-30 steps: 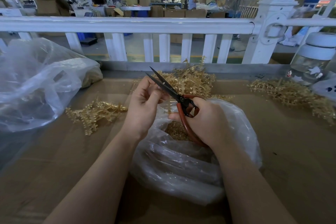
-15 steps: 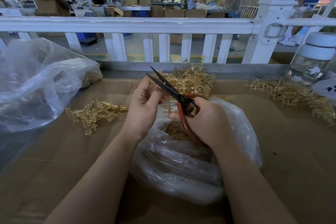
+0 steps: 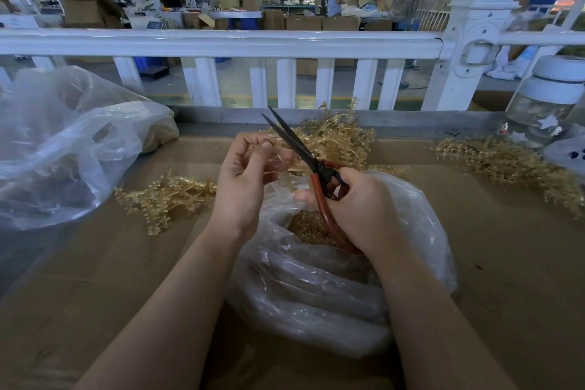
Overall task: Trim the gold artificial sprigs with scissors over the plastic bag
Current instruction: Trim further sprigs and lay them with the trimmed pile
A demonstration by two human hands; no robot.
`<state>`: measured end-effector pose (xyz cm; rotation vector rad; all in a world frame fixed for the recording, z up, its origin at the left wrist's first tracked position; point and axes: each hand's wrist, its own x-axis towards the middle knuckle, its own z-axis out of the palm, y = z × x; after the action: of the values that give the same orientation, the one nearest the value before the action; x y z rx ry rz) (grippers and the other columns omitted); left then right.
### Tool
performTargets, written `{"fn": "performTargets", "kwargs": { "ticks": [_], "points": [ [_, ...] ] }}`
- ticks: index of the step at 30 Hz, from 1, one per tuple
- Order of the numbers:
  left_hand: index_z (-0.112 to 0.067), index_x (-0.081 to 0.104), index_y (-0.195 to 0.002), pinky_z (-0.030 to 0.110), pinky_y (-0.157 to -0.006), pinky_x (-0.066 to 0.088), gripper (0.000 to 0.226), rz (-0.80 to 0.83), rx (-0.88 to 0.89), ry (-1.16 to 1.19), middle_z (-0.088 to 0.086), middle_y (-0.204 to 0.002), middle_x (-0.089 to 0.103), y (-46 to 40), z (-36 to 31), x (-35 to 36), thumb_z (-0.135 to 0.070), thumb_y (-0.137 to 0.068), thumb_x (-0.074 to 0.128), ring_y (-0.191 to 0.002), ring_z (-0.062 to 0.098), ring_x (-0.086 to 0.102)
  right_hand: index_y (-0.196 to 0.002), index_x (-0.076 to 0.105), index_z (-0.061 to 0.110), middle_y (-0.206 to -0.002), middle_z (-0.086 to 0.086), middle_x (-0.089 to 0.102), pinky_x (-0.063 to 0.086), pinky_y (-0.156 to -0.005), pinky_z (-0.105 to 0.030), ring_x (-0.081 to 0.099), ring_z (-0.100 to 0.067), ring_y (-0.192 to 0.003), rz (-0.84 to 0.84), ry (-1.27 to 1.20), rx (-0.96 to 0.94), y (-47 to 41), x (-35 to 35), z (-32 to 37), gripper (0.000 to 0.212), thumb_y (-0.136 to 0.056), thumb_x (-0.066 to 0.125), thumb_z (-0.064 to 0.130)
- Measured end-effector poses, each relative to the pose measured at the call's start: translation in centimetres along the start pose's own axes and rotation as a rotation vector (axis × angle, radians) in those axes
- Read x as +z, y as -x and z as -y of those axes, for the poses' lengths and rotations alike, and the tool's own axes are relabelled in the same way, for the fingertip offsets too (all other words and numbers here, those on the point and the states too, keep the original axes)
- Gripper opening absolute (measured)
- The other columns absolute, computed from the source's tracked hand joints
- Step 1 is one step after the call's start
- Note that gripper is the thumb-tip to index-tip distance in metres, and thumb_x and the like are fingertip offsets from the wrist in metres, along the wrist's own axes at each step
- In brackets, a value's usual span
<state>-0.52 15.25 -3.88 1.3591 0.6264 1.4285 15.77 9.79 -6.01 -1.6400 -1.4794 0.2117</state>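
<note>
My left hand (image 3: pixel 245 180) pinches a thin gold sprig (image 3: pixel 278 157) in its fingertips, and my right hand (image 3: pixel 354 206) grips the scissors (image 3: pixel 304 152), blades slightly apart, just beside it. Both are above the open plastic bag (image 3: pixel 316 288) of gold trimmings (image 3: pixel 308 228). More sprigs (image 3: pixel 164 196) lie on the cardboard (image 3: pixel 95 263).

L hand (image 3: pixel 245 172) raised, fingers (image 3: pixel 264 149) curled in a pinch; R hand (image 3: pixel 357 209) gripping, both forearms angled inward.
</note>
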Motion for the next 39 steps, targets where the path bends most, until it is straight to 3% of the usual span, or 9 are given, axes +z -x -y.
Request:
{"fn": "performTargets", "kwargs": {
  "ticks": [3, 6, 8, 13, 20, 29, 34, 39],
  "points": [
    [-0.019, 0.054, -0.091, 0.026, -0.071, 0.048, 0.020, -0.027, -0.040, 0.099, 0.006, -0.088, 0.072, -0.24, 0.06, -0.34, -0.011, -0.105, 0.042, -0.077, 0.013, 0.063, -0.084, 0.069, 0.029, -0.072, 0.014, 0.069, 0.055, -0.061, -0.024, 0.065, -0.001, -0.069, 0.003, -0.106, 0.055, -0.07, -0.07, -0.04, 0.074, -0.052, 0.059, 0.095],
    [-0.022, 0.054, -0.089, 0.026, -0.072, 0.046, 0.022, -0.056, -0.073, 0.194, 0.005, -0.088, 0.072, -0.43, 0.10, -0.49, -0.013, -0.105, 0.042, -0.072, 0.011, 0.060, -0.081, 0.071, 0.028, -0.073, 0.014, 0.070, 0.059, -0.065, -0.031, 0.066, -0.002, -0.070, -0.016, -0.162, 0.081, -0.07, -0.13, 0.13, 0.078, -0.050, 0.056, 0.097],
    [-0.023, 0.054, -0.089, 0.026, -0.072, 0.047, 0.022, -0.057, -0.082, 0.232, 0.005, -0.088, 0.072, -0.50, 0.05, -0.48, -0.013, -0.105, 0.042, -0.071, 0.011, 0.059, -0.082, 0.073, 0.025, -0.073, 0.010, 0.072, 0.060, -0.068, -0.033, 0.067, -0.004, -0.070, -0.017, -0.189, 0.108, -0.17, -0.09, 0.16, 0.072, -0.054, 0.060, 0.091],
    [-0.023, 0.052, -0.090, 0.024, -0.071, 0.047, 0.022, 0.002, -0.090, 0.218, 0.003, -0.090, 0.071, -0.25, -0.09, -0.13, -0.013, -0.105, 0.041, -0.072, 0.010, 0.059, -0.071, 0.070, 0.023, -0.062, 0.006, 0.070, 0.057, -0.058, -0.032, 0.066, -0.008, -0.055, -0.004, -0.311, 0.174, -0.23, -0.21, 0.32, 0.052, -0.063, 0.071, 0.074],
    [-0.022, 0.053, -0.088, 0.027, -0.074, 0.047, 0.023, 0.040, -0.119, 0.219, 0.006, -0.089, 0.070, -0.08, -0.18, 0.16, -0.011, -0.104, 0.041, -0.073, 0.013, 0.059, -0.084, 0.073, 0.021, -0.080, 0.001, 0.077, 0.061, -0.079, -0.038, 0.074, -0.018, -0.079, -0.001, -0.442, 0.251, -0.77, -0.36, 0.31, 0.025, -0.075, 0.087, 0.039],
    [-0.017, 0.054, -0.080, 0.029, -0.069, 0.053, 0.021, 0.090, -0.183, 0.179, 0.012, -0.080, 0.070, 0.04, -0.18, -0.01, -0.001, -0.091, 0.043, -0.069, 0.019, 0.062, -0.084, 0.071, 0.017, -0.064, 0.013, 0.065, 0.048, -0.061, -0.013, 0.061, 0.002, -0.060, -0.080, -0.547, 0.182, -0.74, -0.63, 0.16, 0.010, -0.085, 0.081, 0.019],
    [-0.015, 0.053, -0.084, 0.032, -0.075, 0.053, 0.026, 0.132, -0.167, 0.199, 0.009, -0.079, 0.068, -0.08, 0.14, 0.17, 0.002, -0.096, 0.037, -0.070, 0.018, 0.061, -0.086, 0.071, 0.019, -0.069, 0.012, 0.069, 0.055, -0.070, -0.021, 0.065, -0.005, -0.069, -0.087, -0.559, 0.201, -0.78, -0.75, 0.03, 0.010, -0.085, 0.081, 0.021],
    [-0.015, 0.053, -0.087, 0.031, -0.078, 0.055, 0.023, 0.107, -0.166, 0.216, 0.008, -0.086, 0.071, -0.20, 0.28, 0.11, -0.002, -0.101, 0.040, -0.078, 0.018, 0.066, -0.090, 0.071, 0.013, -0.068, 0.008, 0.069, 0.052, -0.067, -0.014, 0.066, -0.007, -0.069, -0.082, -0.611, 0.162, -0.58, -0.68, 0.01, 0.019, -0.086, 0.079, 0.030]
  ]
}}
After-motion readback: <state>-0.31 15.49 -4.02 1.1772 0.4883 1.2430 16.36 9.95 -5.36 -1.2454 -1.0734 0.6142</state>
